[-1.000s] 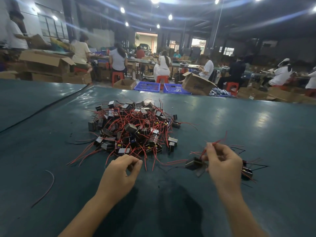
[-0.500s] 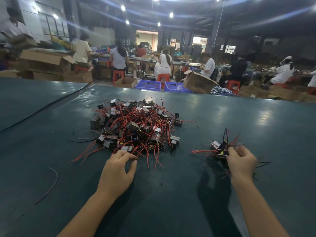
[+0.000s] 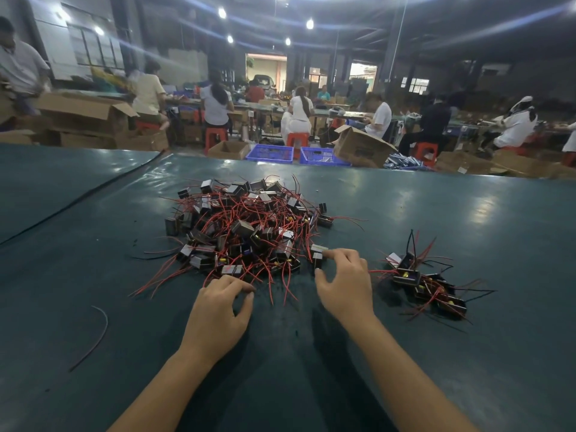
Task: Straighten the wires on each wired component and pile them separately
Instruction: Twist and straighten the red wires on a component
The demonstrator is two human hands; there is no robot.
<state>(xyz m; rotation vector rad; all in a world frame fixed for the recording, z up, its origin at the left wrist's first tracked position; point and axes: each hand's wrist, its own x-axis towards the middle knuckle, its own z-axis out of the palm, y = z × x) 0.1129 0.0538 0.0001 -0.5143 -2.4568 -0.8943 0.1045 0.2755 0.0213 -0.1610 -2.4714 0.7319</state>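
Observation:
A big tangled pile of small black wired components (image 3: 249, 232) with red wires lies mid-table. A smaller separate pile (image 3: 420, 285), with red and black wires sticking out, lies to its right. My right hand (image 3: 346, 285) is at the big pile's front right edge, with index finger and thumb pinching one black component (image 3: 317, 259) there. My left hand (image 3: 218, 310) rests on the green table (image 3: 311, 369) at the pile's front edge, its fingers loosely curled over red wire ends, with nothing visibly held.
A loose dark wire (image 3: 96, 335) curves on the table at the left, and a black one (image 3: 149, 257) lies beside the big pile. A seam (image 3: 78, 198) crosses the table's left part. Beyond the far edge stand cardboard boxes (image 3: 361, 148), blue crates (image 3: 271, 152) and seated workers.
My right hand has let go of the component it put on the small right pile and moved left to the big pile. My left hand stayed at the pile's front edge.

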